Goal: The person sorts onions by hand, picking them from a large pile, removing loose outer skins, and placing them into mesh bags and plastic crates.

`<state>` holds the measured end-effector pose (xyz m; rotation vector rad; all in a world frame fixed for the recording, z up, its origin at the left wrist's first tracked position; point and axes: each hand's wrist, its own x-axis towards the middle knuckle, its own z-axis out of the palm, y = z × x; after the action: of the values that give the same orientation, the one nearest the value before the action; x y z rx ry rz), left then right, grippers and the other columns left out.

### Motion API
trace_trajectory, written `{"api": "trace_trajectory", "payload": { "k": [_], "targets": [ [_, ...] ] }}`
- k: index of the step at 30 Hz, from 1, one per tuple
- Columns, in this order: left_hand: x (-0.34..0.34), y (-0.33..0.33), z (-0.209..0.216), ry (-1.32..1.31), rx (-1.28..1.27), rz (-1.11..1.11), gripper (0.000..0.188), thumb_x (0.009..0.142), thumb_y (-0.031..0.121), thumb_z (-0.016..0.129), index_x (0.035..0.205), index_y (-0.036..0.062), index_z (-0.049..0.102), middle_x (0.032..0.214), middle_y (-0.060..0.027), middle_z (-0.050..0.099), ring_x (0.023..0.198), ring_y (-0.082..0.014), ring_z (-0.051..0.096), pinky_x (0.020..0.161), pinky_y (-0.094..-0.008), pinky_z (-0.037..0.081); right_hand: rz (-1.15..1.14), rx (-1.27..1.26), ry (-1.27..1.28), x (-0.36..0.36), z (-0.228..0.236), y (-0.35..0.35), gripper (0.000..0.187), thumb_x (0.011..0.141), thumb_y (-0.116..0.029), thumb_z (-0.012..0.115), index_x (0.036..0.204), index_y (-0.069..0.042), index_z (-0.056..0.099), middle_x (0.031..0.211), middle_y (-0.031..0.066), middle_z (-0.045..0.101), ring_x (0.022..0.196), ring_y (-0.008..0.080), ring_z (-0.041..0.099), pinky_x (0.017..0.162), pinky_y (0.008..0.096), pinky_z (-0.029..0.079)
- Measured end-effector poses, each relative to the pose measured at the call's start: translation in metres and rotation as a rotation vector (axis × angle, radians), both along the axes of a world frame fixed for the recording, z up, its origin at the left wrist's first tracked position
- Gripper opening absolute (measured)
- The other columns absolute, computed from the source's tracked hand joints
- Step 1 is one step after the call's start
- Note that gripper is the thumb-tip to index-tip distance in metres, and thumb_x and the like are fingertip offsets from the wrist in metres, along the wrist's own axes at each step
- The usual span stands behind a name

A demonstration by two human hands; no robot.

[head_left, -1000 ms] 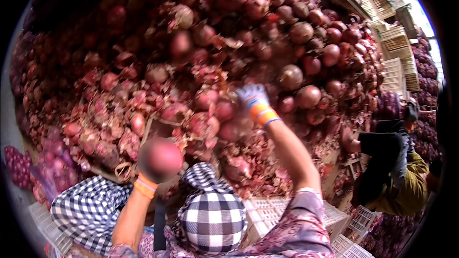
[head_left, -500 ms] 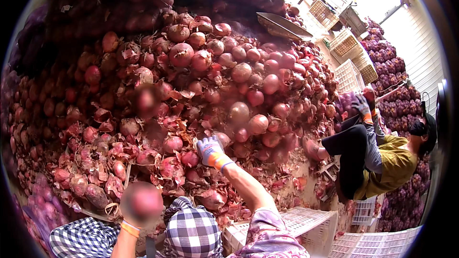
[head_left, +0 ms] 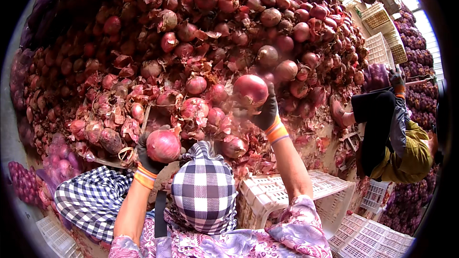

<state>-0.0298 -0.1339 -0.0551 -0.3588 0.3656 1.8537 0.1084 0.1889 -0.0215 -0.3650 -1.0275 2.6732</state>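
In my left hand (head_left: 147,156), gloved dark with an orange cuff, is a large red onion (head_left: 163,146). The fingers curl around its left and lower side. My right hand (head_left: 267,113), in a matching glove, grips another big red onion (head_left: 250,91) from its right side, held up in front of the pile. Both onions have reddish-pink skin. Beyond them spreads a wide heap of red onions (head_left: 196,85), mixed with loose papery skins. Checked cloth (head_left: 203,186) shows between my forearms.
A white plastic crate (head_left: 267,188) lies beside my right arm, with another crate (head_left: 368,239) farther right. Mesh sacks of onions (head_left: 60,160) stand at left; more sacks (head_left: 413,43) are stacked at right. A co-worker in a yellow-green top (head_left: 411,157) sits at right.
My right hand, earlier palm-down on the pile, has turned and now holds up an onion. My left hand has moved up and forward with its onion. The whole view has shifted.
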Motion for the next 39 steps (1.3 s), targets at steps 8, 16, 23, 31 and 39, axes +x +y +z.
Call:
{"api": "trace_trajectory", "payload": {
  "k": [8, 16, 23, 31, 39],
  "targets": [
    [-0.014, 0.049, -0.034, 0.371, 0.038, -0.054, 0.046, 0.091, 0.033, 0.042, 0.121, 0.0006, 0.051, 0.116, -0.0168, 0.058, 0.106, -0.03, 0.057, 0.091, -0.0476, 0.046, -0.067, 0.326, -0.271, -0.04, -0.083, -0.039, 0.03, 0.085, -0.016, 0.053, 0.114, -0.007, 0.054, 0.104, 0.0131, 0.061, 0.096, 0.0239, 0.06, 0.09, 0.0362, 0.045],
    [-0.008, 0.041, -0.092, -0.065, -0.1, -0.199, 0.043, 0.087, 0.02, 0.048, 0.125, 0.0012, 0.048, 0.12, -0.0149, 0.056, 0.108, -0.0266, 0.056, 0.096, -0.0408, 0.043, -0.004, 1.187, -0.601, -0.067, -0.063, -0.08, 0.027, 0.088, -0.031, 0.05, 0.101, -0.012, 0.063, 0.085, 0.0178, 0.064, 0.074, 0.0366, 0.062, 0.065, 0.0433, 0.049],
    [0.008, 0.032, -0.056, -0.301, 0.212, -0.149, 0.051, 0.09, 0.041, 0.048, 0.124, 0.0036, 0.045, 0.113, -0.0153, 0.057, 0.102, -0.032, 0.057, 0.088, -0.0462, 0.048, 0.269, 0.432, -0.463, -0.087, -0.065, -0.09, 0.026, 0.085, -0.016, 0.061, 0.108, -0.006, 0.062, 0.084, 0.0018, 0.065, 0.069, 0.01, 0.057, 0.061, 0.0215, 0.046],
    [-0.028, 0.014, -0.031, -0.302, 0.037, -0.141, 0.057, 0.091, 0.042, 0.045, 0.129, 0.0011, 0.038, 0.106, -0.0332, 0.054, 0.087, -0.0498, 0.059, 0.072, -0.0573, 0.051, 0.254, 1.726, -0.714, -0.157, -0.12, -0.05, 0.052, 0.075, -0.028, 0.064, 0.124, -0.028, 0.048, 0.121, 0.0178, 0.045, 0.104, 0.0359, 0.053, 0.083, 0.044, 0.047],
    [-0.035, 0.011, -0.033, -0.29, 0.065, -0.115, 0.048, 0.09, 0.034, 0.047, 0.126, 0.0032, 0.043, 0.109, -0.0327, 0.055, 0.091, -0.0525, 0.057, 0.074, -0.0594, 0.05, 0.282, 0.885, -0.647, -0.161, -0.115, -0.027, 0.076, 0.06, -0.027, 0.079, 0.128, -0.022, 0.045, 0.117, 0.0159, 0.053, 0.1, 0.0315, 0.059, 0.079, 0.0416, 0.052]
  ]
}}
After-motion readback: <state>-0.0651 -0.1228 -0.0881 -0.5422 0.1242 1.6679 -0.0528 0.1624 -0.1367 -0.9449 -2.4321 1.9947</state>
